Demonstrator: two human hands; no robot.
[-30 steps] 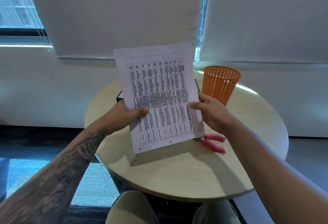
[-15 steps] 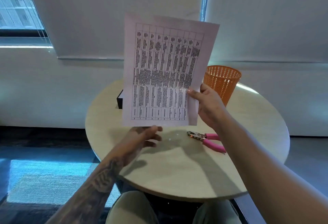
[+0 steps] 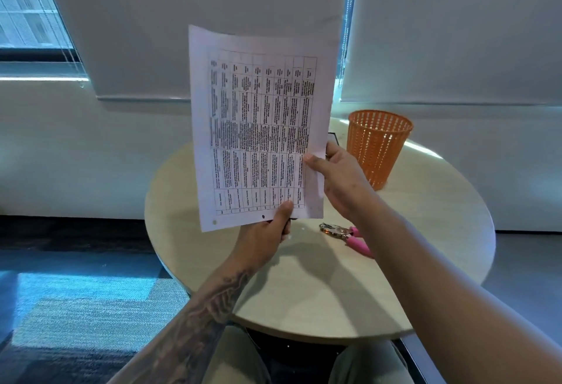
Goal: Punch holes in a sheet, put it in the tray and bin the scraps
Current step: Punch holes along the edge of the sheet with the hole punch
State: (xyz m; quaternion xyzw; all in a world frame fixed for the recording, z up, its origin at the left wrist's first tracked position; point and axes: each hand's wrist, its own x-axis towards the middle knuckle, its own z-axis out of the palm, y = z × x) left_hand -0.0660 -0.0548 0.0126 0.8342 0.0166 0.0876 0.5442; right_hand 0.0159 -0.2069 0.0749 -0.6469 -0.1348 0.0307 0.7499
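A printed sheet (image 3: 258, 128) with a table on it stands upright in the air above the round table (image 3: 319, 286). Punched holes show along its bottom edge. My left hand (image 3: 267, 237) pinches the sheet's bottom edge from below. My right hand (image 3: 337, 180) grips its right edge. The pink-handled hole punch (image 3: 346, 236) lies on the table under my right forearm. Small white paper scraps (image 3: 289, 236) lie on the table near my left hand. The orange mesh bin (image 3: 378, 146) stands at the back right. Only a dark corner of the tray (image 3: 333, 137) shows behind the sheet.
Window blinds and a white wall rise behind the table. A blue-grey carpet covers the floor on the left. My knees sit under the table's near edge.
The sheet rose from over the table to upright in front of me. My left hand let go of it, dropped, then came back up and took hold of its bottom edge.
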